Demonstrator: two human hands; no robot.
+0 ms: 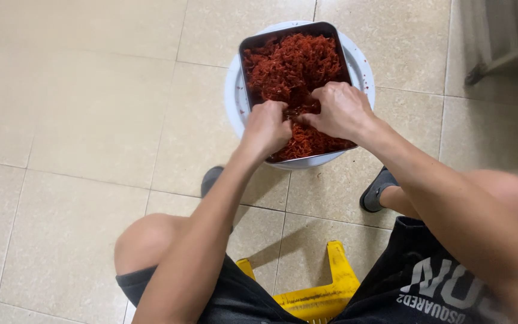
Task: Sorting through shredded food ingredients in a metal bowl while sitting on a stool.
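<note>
Down on the floor, right under both hands, sits a dark rectangular metal tray (249, 72) heaped with red shredded food (289, 66), and the tray rests on an upturned white round basin (235, 102), which lifts it nearer the person's reach. The left hand (266, 128) is curled tight, knuckles up, pinching a clump of shreds at the near end of the tray; the right hand (340, 110) is beside it, almost touching, fingers bent down into the same heap and gripping strands. Held that close, the hands seem to be pulling one clump apart between them. Behind the hands the person sits low on a yellow plastic stool (322, 294), knees spread so both arms pass between them, grey slippers (378, 189) planted on the beige tiled floor (79, 120) on either side of the basin.
</note>
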